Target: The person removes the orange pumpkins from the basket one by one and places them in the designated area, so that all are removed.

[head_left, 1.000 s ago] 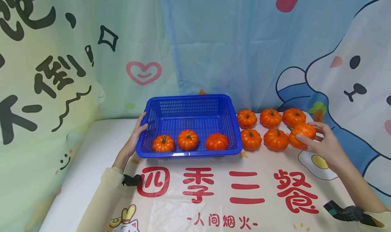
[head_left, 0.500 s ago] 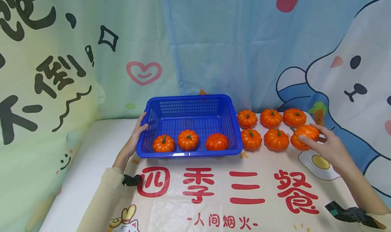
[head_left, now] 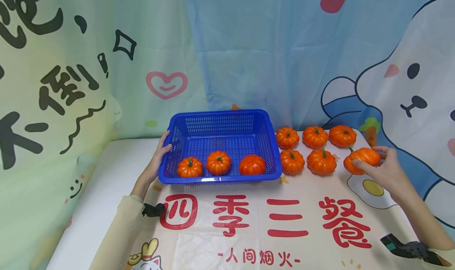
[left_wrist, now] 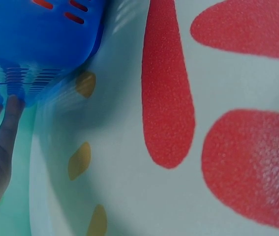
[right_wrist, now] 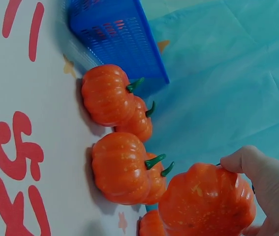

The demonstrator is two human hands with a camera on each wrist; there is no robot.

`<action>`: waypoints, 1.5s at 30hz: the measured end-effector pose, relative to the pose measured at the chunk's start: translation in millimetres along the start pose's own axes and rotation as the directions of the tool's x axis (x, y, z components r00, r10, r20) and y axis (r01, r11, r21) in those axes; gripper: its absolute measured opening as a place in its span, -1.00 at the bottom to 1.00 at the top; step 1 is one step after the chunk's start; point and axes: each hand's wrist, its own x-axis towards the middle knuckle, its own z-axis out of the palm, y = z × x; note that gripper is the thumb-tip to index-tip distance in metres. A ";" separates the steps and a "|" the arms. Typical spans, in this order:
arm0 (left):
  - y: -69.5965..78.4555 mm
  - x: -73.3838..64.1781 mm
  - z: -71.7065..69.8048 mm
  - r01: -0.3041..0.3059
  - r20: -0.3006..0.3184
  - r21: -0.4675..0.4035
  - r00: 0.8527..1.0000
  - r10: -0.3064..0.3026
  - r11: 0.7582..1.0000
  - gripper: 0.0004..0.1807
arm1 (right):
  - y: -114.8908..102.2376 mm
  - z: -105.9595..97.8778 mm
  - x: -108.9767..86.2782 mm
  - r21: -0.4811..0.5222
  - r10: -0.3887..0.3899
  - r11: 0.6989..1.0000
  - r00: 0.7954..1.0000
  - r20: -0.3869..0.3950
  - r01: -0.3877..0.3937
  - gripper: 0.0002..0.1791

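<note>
My right hand holds an orange toy pumpkin, thumb on the near side and fingers behind. That pumpkin is tilted, its green stem toward the upper left; whether it touches the table I cannot tell. In the right wrist view the same pumpkin sits between thumb and fingers, close to the camera. At the basket's left end, my left hand grips the rim of the blue plastic basket. The left wrist view has fingers against the basket's outer wall. Three pumpkins lie along the basket's near side.
Right of the basket, several more pumpkins stand in two rows, including a front one and a back one. A printed cloth covers the table. Behind hangs a patterned curtain.
My right hand has shifted a little to the right with its pumpkin, away from the neighbouring front pumpkin, and the stem now points more upward. Left hand and basket stay put.
</note>
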 end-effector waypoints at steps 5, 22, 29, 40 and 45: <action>-0.1 -0.1 0.1 0.004 -0.001 0.001 1.000 -0.004 1.000 -0.35 | 2.7 -0.3 1.4 -0.042 -0.006 0.999 1.000 0.013 0.006 0.03; 0.3 1.6 -1.3 0.002 0.003 -0.008 1.000 -0.002 1.000 -0.34 | 6.6 -2.2 4.7 -0.034 -0.003 0.999 0.999 -0.035 0.001 -0.03; 0.6 0.1 -0.8 0.009 0.003 -0.001 1.000 -0.009 1.000 -0.34 | 8.4 -2.2 6.8 -0.025 0.005 1.000 0.999 -0.037 -0.006 0.01; -0.5 0.4 -0.6 0.010 0.004 -0.003 1.000 -0.010 1.000 -0.33 | 11.9 -4.7 6.1 -0.052 0.014 0.998 0.997 -0.071 -0.018 -0.02; -0.7 0.3 -0.3 0.009 0.001 -0.004 1.000 -0.009 1.000 -0.33 | 13.1 -4.2 5.8 -0.044 0.020 0.999 0.997 -0.072 -0.023 -0.04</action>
